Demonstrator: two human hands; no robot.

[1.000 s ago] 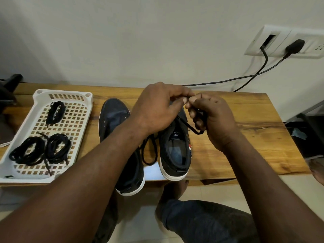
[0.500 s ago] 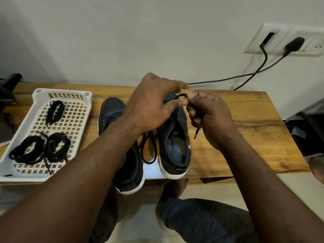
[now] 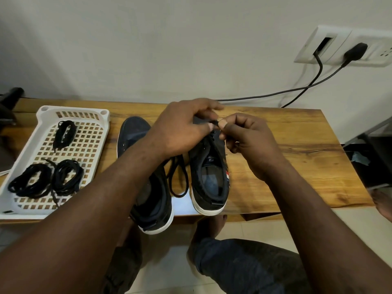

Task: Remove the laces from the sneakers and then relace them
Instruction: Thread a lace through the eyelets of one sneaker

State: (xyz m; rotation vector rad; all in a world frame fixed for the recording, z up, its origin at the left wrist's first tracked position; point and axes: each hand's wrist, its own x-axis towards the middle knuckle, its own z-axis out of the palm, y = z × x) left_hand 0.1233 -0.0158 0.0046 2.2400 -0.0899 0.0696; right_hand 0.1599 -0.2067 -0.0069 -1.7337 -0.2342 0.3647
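I am watching the left hand (image 3: 182, 128) and right hand (image 3: 248, 139) pinching one black lace (image 3: 215, 123) together above the toe end of the right sneaker (image 3: 209, 166); slack is trailing toward 6 o'clock. The left sneaker (image 3: 132, 132), at 9 o'clock, is appearing laceless, so I am judging much remaining.

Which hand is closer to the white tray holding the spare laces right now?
Left. The left hand is over the toe of the right-side sneaker, with the other sneaker between it and the white tray; the right hand is beyond it, farther from the tray.
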